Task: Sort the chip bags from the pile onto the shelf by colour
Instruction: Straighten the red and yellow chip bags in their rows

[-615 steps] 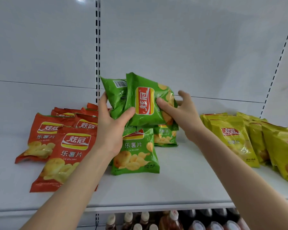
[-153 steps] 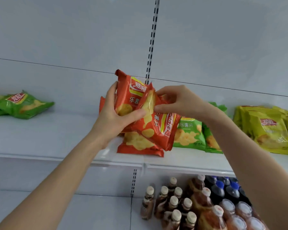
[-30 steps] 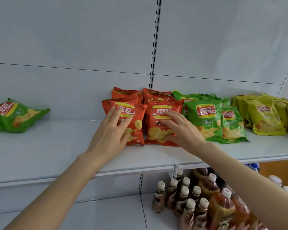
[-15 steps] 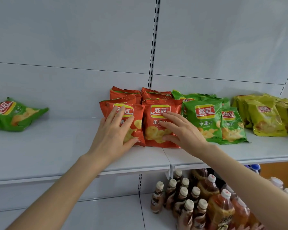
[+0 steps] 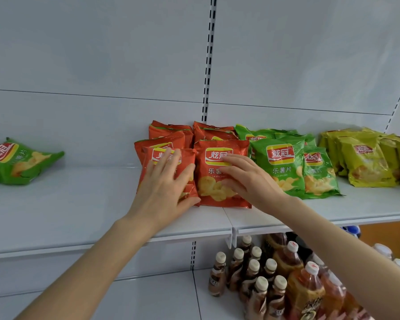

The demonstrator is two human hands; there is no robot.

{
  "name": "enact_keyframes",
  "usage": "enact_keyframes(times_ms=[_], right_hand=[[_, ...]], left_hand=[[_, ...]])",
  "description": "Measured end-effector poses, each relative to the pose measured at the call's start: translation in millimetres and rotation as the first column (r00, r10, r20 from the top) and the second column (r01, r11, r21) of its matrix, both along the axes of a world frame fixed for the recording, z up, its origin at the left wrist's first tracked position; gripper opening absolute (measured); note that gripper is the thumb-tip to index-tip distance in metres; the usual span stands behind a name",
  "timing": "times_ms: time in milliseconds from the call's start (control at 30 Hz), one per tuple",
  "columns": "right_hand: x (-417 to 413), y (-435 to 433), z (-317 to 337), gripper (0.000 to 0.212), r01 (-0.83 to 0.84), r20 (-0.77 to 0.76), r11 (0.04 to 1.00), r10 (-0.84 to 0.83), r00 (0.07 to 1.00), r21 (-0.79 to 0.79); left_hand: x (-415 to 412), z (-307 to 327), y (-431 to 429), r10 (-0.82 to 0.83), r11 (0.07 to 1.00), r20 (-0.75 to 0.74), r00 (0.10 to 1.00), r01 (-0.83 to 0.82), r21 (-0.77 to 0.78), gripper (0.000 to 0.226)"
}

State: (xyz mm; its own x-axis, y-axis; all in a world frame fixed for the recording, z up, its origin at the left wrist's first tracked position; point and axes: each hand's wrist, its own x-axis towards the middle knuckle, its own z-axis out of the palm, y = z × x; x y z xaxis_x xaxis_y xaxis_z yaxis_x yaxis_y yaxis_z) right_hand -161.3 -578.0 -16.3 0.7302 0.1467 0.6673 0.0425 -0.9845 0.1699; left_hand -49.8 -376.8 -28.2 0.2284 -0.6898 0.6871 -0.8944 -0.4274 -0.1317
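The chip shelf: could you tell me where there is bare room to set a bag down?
The widest bare stretch of shelf lies between the lone green bag and the red bags. A narrow strip runs in front of the green bags and yellow bags. From red to yellow it is crowded.

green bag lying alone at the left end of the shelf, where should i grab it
Probably pinch the green bag at its flat sealed end pointing right, coming from the right over the bare shelf. It lies flat, puffy in the middle, its left part out of frame.
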Motion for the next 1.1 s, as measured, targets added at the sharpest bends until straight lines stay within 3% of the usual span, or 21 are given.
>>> enact_keyframes(times_ms=[100, 167, 300, 367, 600, 833, 1100], right_hand=[[4.5, 0.3, 22.8, 0.034, -0.031, 0.157, 0.996, 0.017, 0.987, 0.084], [10.2, 6.3, 49.9, 0.029, 0.046, 0.191, 0.987, -0.076, 0.979, 0.156], [44.5, -2.4, 94.8, 0.033, 0.425, -0.126, 0.884, -0.407, 0.905, 0.196], [61.7, -11.2, 104.1, 0.028, 0.474, -0.28, 0.86, -0.416, 0.865, 0.189], [101.3, -27.5, 118.7, 0.021, 0.243, -0.387, 0.958, -0.167, 0.907, 0.155], [106.1, -25.1, 112.0, 0.022, 0.189, -0.447, 0.969, -0.1, 0.889, 0.16], [57.1, -20.8, 119.9, 0.022, 0.083, -0.124, 0.927, -0.04, 0.991, 0.365]], left_hand=[[-11.6, 0.8, -15.1, -0.126, 0.991, 0.095, 0.988, 0.12, 0.063, 0.065], [-12.8, 0.3, -25.7, -0.127, 0.984, 0.119, 0.985, 0.11, 0.141, 0.066], [-13.0, 0.2, -33.6, -0.08, 0.966, 0.086, 0.993, 0.056, 0.252, 0.062], [-11.8, -1.5, -34.4, -0.086, 0.965, 0.107, 0.991, 0.056, 0.256, 0.063], [-10.3, -5.6, -41.7, -0.041, 0.965, 0.169, 0.985, -0.005, 0.263, 0.061], [-9.4, -6.1, -45.8, -0.009, 0.956, 0.177, 0.984, -0.044, 0.29, 0.056], [-5.1, -4.8, -39.5, -0.108, 0.981, 0.238, 0.965, 0.064, 0.184, 0.058]])
